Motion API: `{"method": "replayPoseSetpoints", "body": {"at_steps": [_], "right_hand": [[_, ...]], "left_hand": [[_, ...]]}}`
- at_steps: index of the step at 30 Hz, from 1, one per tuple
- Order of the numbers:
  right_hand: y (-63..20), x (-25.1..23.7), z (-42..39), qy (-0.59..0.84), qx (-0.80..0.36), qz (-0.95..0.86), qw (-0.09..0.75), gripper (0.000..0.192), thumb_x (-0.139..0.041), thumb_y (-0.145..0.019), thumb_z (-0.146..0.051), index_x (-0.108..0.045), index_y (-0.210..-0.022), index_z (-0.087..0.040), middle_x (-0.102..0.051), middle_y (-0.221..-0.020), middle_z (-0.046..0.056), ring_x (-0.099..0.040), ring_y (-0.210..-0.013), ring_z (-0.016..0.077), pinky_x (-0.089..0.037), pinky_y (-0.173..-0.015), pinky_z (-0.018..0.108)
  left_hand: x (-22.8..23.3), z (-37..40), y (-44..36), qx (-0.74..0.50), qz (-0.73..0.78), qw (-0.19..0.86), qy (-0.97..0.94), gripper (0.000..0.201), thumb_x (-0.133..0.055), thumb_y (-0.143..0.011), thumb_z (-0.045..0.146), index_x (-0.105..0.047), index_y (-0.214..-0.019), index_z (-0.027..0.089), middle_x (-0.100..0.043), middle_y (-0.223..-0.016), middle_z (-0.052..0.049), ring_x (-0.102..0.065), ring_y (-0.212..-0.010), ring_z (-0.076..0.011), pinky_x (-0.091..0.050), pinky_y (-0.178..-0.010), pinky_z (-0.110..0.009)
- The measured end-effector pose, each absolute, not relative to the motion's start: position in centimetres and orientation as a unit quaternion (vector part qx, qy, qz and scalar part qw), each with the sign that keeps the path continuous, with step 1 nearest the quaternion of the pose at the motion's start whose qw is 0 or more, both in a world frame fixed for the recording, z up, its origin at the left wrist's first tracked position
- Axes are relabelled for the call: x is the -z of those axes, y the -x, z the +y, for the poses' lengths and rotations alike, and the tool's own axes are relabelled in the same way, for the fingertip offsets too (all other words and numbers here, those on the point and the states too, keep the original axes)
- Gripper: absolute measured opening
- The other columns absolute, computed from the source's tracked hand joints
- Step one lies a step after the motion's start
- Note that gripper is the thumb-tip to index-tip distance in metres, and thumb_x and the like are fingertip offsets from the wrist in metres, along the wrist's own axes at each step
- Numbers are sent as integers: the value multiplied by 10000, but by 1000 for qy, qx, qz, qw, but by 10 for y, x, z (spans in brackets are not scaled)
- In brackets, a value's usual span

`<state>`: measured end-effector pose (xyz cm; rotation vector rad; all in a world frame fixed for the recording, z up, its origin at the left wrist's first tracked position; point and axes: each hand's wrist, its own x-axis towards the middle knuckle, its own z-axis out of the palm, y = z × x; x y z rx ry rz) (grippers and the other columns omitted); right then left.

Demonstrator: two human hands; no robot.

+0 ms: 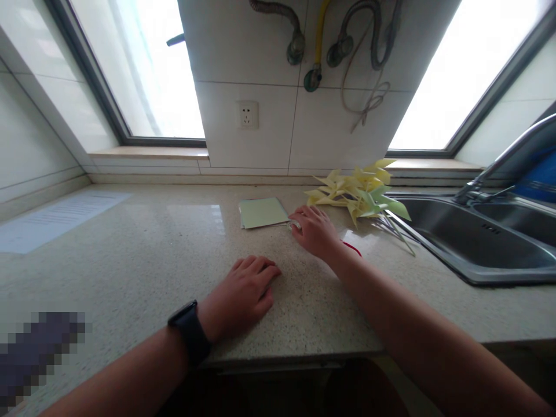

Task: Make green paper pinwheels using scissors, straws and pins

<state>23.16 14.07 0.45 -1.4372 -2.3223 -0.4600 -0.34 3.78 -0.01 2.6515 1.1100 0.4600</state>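
My left hand point(241, 292), with a dark watch point(190, 333) on the wrist, rests palm down on the speckled counter point(165, 272). Its fingers lie loosely bent, thumb apart from the index finger, and no held object shows. Farther forward, my right hand point(316, 230) has its fingers curled over a small whitish, roll-like thing point(294, 225), mostly hidden by them. Just left of that hand lies a stack of pale green paper squares point(263, 212). Yellow and pale green paper pinwheels point(358, 191) are heaped behind and to the right of it. A thin red thing point(351, 248) shows beside my right wrist.
A steel double sink point(460, 237) with a faucet point(504, 156) is set into the counter at right. Printed paper point(56, 223) lies at far left. A blurred-out dark object point(39, 359) sits at lower left. The tiled wall holds a socket point(248, 114) and hoses point(319, 40).
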Motion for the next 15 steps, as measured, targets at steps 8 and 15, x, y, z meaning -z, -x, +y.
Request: {"method": "replayPoseSetpoints", "body": {"at_steps": [8,15], "right_hand": [[-177,4,162,456,140,-864,163,344,-614,-974,-356,-597,-1273,-184,-605,-1310,101,-624,-1123,245,-534,-951,474],[-158,17,181,468,151,-863,115,340,-608,-979,-361,-596,-1271,-186,-620,-1274,98,-646,-1062,225,-564,-898,440]], "left_hand": [[-2,38,4,-156,374,111,-907,391,-525,-909,180,-588,-1290,239,-605,-1259,-83,-544,-1134,-273,-418,-1058,-478],[0,38,4,-158,380,114,-904,380,-536,-907,185,-595,-1279,232,-608,-1251,-79,-540,-1146,-272,-412,-1067,-474]]}}
